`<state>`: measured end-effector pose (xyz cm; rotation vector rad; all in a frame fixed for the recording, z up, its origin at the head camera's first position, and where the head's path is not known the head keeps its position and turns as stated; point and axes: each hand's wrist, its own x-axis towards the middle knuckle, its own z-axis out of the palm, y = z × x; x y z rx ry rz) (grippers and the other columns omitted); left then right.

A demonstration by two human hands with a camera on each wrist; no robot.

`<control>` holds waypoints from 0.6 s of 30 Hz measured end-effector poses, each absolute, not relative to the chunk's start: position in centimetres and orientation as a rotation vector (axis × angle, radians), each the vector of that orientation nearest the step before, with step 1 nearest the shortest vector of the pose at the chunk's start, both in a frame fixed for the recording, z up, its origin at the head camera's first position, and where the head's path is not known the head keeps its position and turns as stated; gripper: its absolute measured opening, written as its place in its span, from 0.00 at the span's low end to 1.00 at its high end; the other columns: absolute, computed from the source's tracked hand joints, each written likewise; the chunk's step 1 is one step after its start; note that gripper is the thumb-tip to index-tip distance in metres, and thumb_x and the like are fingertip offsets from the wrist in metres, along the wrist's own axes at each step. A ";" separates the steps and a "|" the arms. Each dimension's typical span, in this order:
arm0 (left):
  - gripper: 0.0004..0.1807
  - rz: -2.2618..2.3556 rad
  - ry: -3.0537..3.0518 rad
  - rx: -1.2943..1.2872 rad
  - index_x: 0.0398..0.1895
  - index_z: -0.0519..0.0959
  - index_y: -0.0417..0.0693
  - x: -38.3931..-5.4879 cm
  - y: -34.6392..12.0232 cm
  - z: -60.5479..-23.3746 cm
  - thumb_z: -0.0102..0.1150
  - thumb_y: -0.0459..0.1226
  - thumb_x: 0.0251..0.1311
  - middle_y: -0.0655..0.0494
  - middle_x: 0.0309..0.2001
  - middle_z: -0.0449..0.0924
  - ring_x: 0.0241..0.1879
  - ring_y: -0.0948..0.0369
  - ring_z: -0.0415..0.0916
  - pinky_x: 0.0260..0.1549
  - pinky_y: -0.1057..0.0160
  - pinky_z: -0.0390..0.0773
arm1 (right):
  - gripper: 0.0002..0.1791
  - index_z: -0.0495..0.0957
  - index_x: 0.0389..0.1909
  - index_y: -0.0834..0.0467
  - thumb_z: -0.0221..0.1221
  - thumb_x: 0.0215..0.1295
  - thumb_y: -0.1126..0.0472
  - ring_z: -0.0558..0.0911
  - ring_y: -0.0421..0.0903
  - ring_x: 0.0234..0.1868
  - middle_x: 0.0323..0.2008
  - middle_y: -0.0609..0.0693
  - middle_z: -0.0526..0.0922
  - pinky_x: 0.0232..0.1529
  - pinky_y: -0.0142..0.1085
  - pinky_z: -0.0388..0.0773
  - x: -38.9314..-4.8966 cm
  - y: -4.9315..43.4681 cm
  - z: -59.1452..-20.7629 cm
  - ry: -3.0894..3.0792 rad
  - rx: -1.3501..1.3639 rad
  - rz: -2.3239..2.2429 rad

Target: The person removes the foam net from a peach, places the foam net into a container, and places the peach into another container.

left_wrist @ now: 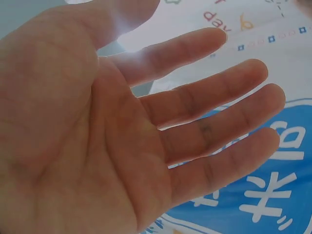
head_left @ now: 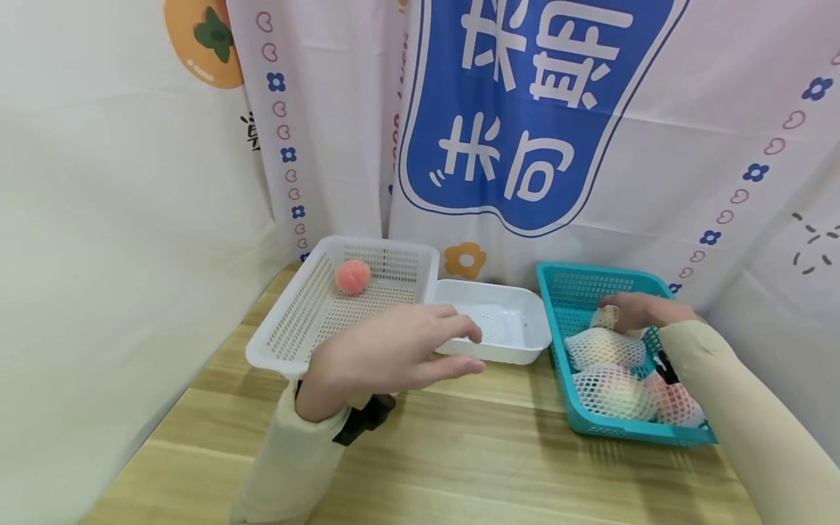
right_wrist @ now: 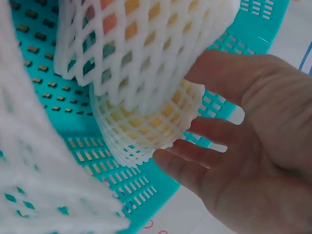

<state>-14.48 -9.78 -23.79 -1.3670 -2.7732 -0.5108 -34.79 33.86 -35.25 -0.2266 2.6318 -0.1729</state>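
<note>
Left of the teal basket (head_left: 639, 429), the left grip (head_left: 394, 357) hovers wide and empty, I'd guess leaving room; inside the basket's near end, foam-netted fruits (head_left: 612, 392) huddle, netted likely for cushioning; at its far end the right grip (head_left: 635, 312) holds one netted fruit (right_wrist: 139, 122); to the basket's left, a white tray (head_left: 502, 354), then a white basket (head_left: 278, 365) with a pink ball (head_left: 353, 277).

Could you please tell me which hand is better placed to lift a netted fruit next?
Probably the right hand: it is at a netted fruit in the teal basket, while the left hand hangs empty, away from it.
</note>
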 end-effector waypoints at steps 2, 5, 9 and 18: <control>0.19 -0.481 -2.762 -1.399 0.55 0.78 0.56 -13.9 -9.6 -23.9 0.50 0.53 0.71 0.63 0.47 0.81 0.41 0.68 0.76 0.46 0.68 0.79 | 0.41 0.58 0.73 0.60 0.64 0.59 0.59 0.55 0.78 0.68 0.70 0.76 0.54 0.59 0.72 0.61 -35.0 34.0 -35.2 2.623 -0.216 -0.177; 0.19 -0.441 -2.736 -1.456 0.55 0.78 0.56 -13.2 -9.4 -24.1 0.49 0.54 0.71 0.64 0.47 0.81 0.43 0.68 0.76 0.47 0.68 0.79 | 0.43 0.57 0.73 0.58 0.65 0.59 0.56 0.54 0.78 0.68 0.71 0.76 0.53 0.59 0.73 0.61 -35.3 34.1 -35.0 2.605 -0.170 -0.191; 0.19 -0.404 -2.726 -1.546 0.54 0.78 0.56 -13.2 -8.5 -25.0 0.48 0.55 0.71 0.64 0.47 0.81 0.43 0.69 0.77 0.46 0.70 0.79 | 0.46 0.54 0.75 0.54 0.66 0.57 0.56 0.51 0.79 0.68 0.72 0.76 0.49 0.57 0.74 0.62 -35.5 34.3 -34.9 2.575 -0.093 -0.194; 0.21 -0.384 -2.809 -1.606 0.56 0.78 0.54 -16.4 -5.6 -27.9 0.48 0.54 0.71 0.62 0.49 0.83 0.44 0.68 0.79 0.48 0.69 0.79 | 0.52 0.45 0.77 0.54 0.63 0.55 0.67 0.49 0.81 0.67 0.71 0.78 0.41 0.52 0.70 0.70 -33.2 33.9 -33.9 2.589 0.017 -0.107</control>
